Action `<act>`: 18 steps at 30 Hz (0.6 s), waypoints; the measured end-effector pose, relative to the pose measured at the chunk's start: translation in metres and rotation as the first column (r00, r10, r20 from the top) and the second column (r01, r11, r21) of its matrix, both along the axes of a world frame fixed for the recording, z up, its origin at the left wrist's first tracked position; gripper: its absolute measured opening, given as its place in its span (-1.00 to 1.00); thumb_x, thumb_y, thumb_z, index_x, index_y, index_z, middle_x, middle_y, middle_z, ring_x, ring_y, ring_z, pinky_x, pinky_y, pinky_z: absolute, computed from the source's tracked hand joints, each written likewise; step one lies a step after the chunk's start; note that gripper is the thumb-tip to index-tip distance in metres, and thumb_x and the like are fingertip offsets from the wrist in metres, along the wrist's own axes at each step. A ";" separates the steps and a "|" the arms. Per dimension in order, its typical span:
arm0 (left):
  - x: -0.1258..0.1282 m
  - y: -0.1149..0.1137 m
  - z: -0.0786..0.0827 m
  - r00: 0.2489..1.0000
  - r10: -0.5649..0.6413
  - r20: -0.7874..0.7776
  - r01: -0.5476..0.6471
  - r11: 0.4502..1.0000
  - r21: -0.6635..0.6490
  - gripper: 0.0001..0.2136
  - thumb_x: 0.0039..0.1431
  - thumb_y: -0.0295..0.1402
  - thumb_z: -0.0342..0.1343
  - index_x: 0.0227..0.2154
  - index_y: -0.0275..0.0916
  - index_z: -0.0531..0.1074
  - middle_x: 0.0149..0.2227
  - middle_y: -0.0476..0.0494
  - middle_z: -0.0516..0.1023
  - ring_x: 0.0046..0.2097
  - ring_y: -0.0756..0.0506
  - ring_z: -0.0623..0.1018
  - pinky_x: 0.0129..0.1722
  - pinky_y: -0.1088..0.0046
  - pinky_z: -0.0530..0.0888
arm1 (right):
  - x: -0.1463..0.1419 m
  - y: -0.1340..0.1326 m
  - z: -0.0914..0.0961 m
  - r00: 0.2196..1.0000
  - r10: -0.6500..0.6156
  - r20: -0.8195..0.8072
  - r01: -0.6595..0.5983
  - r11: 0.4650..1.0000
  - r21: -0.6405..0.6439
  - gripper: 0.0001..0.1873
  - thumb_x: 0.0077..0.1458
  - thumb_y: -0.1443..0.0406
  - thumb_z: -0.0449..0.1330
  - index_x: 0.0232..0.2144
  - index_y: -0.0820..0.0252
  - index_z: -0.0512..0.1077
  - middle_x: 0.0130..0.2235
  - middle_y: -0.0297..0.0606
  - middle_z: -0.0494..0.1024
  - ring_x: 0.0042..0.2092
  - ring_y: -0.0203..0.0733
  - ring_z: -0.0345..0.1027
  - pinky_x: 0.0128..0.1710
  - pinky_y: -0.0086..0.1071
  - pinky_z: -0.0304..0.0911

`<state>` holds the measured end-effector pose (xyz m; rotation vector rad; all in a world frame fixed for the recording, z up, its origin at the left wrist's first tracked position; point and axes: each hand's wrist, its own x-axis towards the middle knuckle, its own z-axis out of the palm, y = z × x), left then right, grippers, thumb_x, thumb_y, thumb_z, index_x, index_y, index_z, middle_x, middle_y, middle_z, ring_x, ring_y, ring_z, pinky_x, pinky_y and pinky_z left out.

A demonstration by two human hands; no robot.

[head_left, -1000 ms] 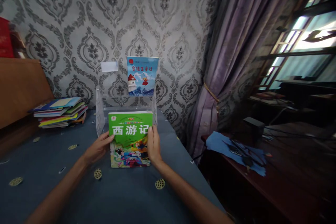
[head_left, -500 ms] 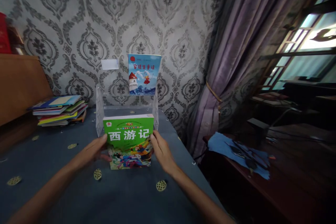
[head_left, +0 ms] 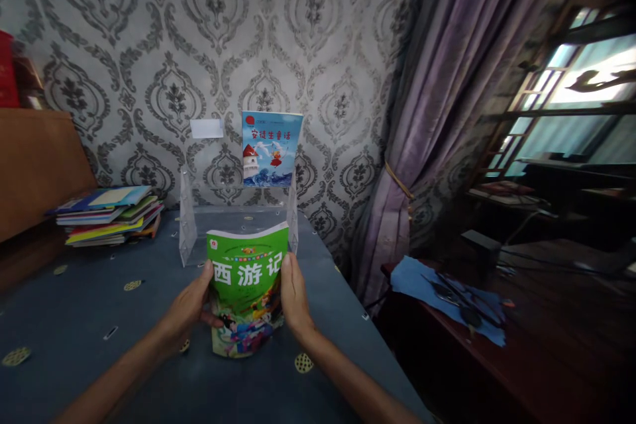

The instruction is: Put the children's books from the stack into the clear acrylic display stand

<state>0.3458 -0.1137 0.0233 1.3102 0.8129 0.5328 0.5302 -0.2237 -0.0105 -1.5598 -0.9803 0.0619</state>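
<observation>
A green paperback book (head_left: 248, 288) with white Chinese characters and a colourful picture on its cover stands upright between my hands, its cover bowed. My left hand (head_left: 191, 305) grips its left edge, thumb on the front. On the right edge is my right hand (head_left: 295, 295), with its other fingers hidden behind the book. Just beyond stands a clear acrylic rack (head_left: 186, 218). A blue book (head_left: 271, 149) with red characters rests upright at the rack's upper right. A small white label (head_left: 207, 128) shows at its upper left.
Several books lie stacked (head_left: 109, 215) at the left on the dark blue tablecloth (head_left: 149, 371). A wooden cabinet (head_left: 40, 172) borders the far left. To the right hang a purple curtain (head_left: 422, 112) and, lower, a reddish table with a blue cloth (head_left: 412, 281).
The green book has come nearer and a little lower, and its cover now bends more between my hands. The whole view has shifted slightly.
</observation>
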 end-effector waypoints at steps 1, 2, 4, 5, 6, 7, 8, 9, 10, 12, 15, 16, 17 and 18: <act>0.004 0.000 0.005 1.000 -0.001 0.000 0.001 1.000 -0.021 -0.45 0.29 0.13 -0.04 0.10 -0.15 0.49 0.03 -0.23 0.60 -0.03 -0.28 0.62 -0.49 0.38 0.60 | 0.002 0.006 0.003 0.996 -0.016 -0.091 0.017 1.000 0.014 -0.28 0.32 -0.16 -0.24 0.07 0.21 0.39 -0.01 -0.03 0.56 0.15 0.05 0.34 0.09 -0.13 0.29; 0.007 0.001 0.011 1.000 0.000 0.000 0.000 1.000 -0.027 -0.46 0.31 0.10 -0.04 0.11 -0.17 0.48 0.04 -0.24 0.60 -0.04 -0.27 0.62 -0.48 0.39 0.60 | 0.003 0.011 0.006 0.986 -0.023 -0.163 0.029 0.999 0.034 -0.27 0.28 -0.21 -0.21 0.01 0.19 0.43 -0.03 -0.05 0.57 0.13 0.05 0.35 0.08 -0.15 0.29; 0.014 0.006 0.022 1.000 0.017 -0.001 -0.017 1.000 -0.008 -0.50 0.36 0.03 -0.06 0.14 -0.19 0.46 0.05 -0.25 0.59 -0.04 -0.24 0.62 -0.44 0.41 0.61 | 0.007 0.022 0.015 0.983 -0.001 -0.184 0.017 0.996 0.082 -0.28 0.25 -0.24 -0.19 -0.09 0.16 0.45 -0.10 -0.10 0.59 0.06 0.02 0.39 0.05 -0.18 0.29; 0.018 0.009 0.028 0.999 0.034 0.005 -0.034 0.999 0.014 -0.51 0.38 0.00 -0.09 0.15 -0.18 0.44 0.05 -0.25 0.59 -0.03 -0.23 0.62 -0.43 0.42 0.61 | 0.008 0.027 0.021 0.985 0.002 -0.173 0.016 0.994 0.104 -0.30 0.25 -0.24 -0.19 -0.14 0.14 0.46 -0.15 -0.13 0.59 0.02 0.01 0.41 0.03 -0.19 0.29; 0.022 0.013 0.033 0.999 0.048 0.018 -0.049 0.998 0.042 -0.52 0.40 -0.02 -0.11 0.17 -0.17 0.43 0.06 -0.24 0.59 -0.02 -0.23 0.62 -0.43 0.44 0.61 | 0.011 0.033 0.027 0.988 0.000 -0.155 0.019 0.992 0.121 -0.32 0.25 -0.22 -0.20 -0.17 0.13 0.45 -0.20 -0.15 0.58 -0.01 0.00 0.42 0.01 -0.20 0.29; 0.027 0.017 0.038 0.997 0.063 0.038 -0.065 0.995 0.074 -0.53 0.40 -0.02 -0.12 0.18 -0.15 0.41 0.07 -0.23 0.58 -0.01 -0.22 0.61 -0.45 0.46 0.60 | 0.013 0.038 0.033 0.991 -0.007 -0.136 0.025 0.991 0.132 -0.34 0.26 -0.21 -0.21 -0.20 0.12 0.44 -0.25 -0.16 0.57 -0.04 -0.01 0.43 -0.01 -0.19 0.30; 0.032 0.022 0.043 0.995 0.073 0.062 -0.079 0.991 0.105 -0.53 0.40 -0.02 -0.13 0.19 -0.14 0.41 0.08 -0.22 0.57 0.00 -0.22 0.61 -0.47 0.48 0.60 | 0.016 0.043 0.040 0.993 -0.016 -0.118 0.032 0.990 0.138 -0.35 0.27 -0.19 -0.22 -0.22 0.11 0.43 -0.28 -0.17 0.56 -0.07 0.00 0.44 -0.03 -0.19 0.30; 0.038 0.026 0.048 0.993 0.082 0.089 -0.094 0.986 0.136 -0.52 0.40 -0.01 -0.13 0.20 -0.12 0.40 0.10 -0.21 0.56 0.01 -0.22 0.60 -0.48 0.49 0.59 | 0.020 0.048 0.047 0.995 -0.024 -0.100 0.038 0.989 0.145 -0.37 0.28 -0.18 -0.23 -0.22 0.11 0.42 -0.30 -0.18 0.54 -0.09 0.00 0.44 -0.05 -0.18 0.30; 0.043 0.030 0.053 0.988 0.094 0.120 -0.114 0.979 0.171 -0.52 0.39 0.00 -0.12 0.20 -0.11 0.39 0.11 -0.20 0.54 0.01 -0.22 0.60 -0.48 0.50 0.59 | 0.024 0.052 0.055 0.996 -0.031 -0.082 0.044 0.986 0.160 -0.39 0.29 -0.16 -0.23 -0.23 0.10 0.40 -0.31 -0.19 0.53 -0.10 0.00 0.44 -0.05 -0.17 0.30; 0.054 0.038 0.063 0.977 0.114 0.180 -0.156 0.957 0.243 -0.51 0.38 0.03 -0.12 0.20 -0.09 0.38 0.13 -0.17 0.53 0.01 -0.22 0.59 -0.45 0.49 0.61 | 0.031 0.060 0.070 0.999 -0.034 -0.029 0.040 0.975 0.219 -0.43 0.31 -0.12 -0.24 -0.20 0.11 0.38 -0.28 -0.18 0.53 -0.09 0.00 0.42 -0.04 -0.15 0.29; 0.070 0.048 0.080 0.961 0.091 0.261 -0.186 0.910 0.371 -0.46 0.34 0.10 -0.11 0.20 -0.08 0.38 0.13 -0.17 0.51 0.03 -0.23 0.57 -0.34 0.42 0.65 | 0.044 0.070 0.094 0.999 -0.021 0.050 0.001 0.934 0.358 -0.45 0.34 -0.07 -0.22 -0.10 0.15 0.38 -0.17 -0.11 0.54 0.01 -0.01 0.37 0.05 -0.11 0.26; 0.075 0.051 0.086 0.956 0.083 0.280 -0.198 0.888 0.415 -0.44 0.33 0.13 -0.12 0.20 -0.09 0.38 0.14 -0.18 0.51 0.04 -0.23 0.56 -0.30 0.39 0.66 | 0.048 0.072 0.102 0.997 -0.014 0.075 -0.017 0.917 0.399 -0.45 0.35 -0.06 -0.22 -0.07 0.16 0.38 -0.13 -0.09 0.54 0.04 -0.01 0.36 0.07 -0.10 0.25; 0.080 0.054 0.093 0.952 0.077 0.297 -0.213 0.863 0.458 -0.41 0.32 0.16 -0.14 0.19 -0.10 0.38 0.14 -0.19 0.50 0.04 -0.24 0.56 -0.27 0.36 0.66 | 0.053 0.074 0.111 0.995 -0.010 0.100 -0.035 0.899 0.437 -0.44 0.35 -0.07 -0.21 -0.04 0.16 0.38 -0.10 -0.08 0.53 0.05 -0.02 0.35 0.10 -0.09 0.24; 0.086 0.058 0.101 0.947 0.068 0.313 -0.225 0.837 0.498 -0.39 0.32 0.18 -0.17 0.18 -0.10 0.38 0.13 -0.20 0.50 0.04 -0.24 0.55 -0.25 0.33 0.67 | 0.057 0.076 0.119 0.993 -0.010 0.121 -0.049 0.879 0.475 -0.44 0.36 -0.07 -0.20 -0.03 0.16 0.38 -0.08 -0.09 0.53 0.06 -0.02 0.34 0.12 -0.08 0.23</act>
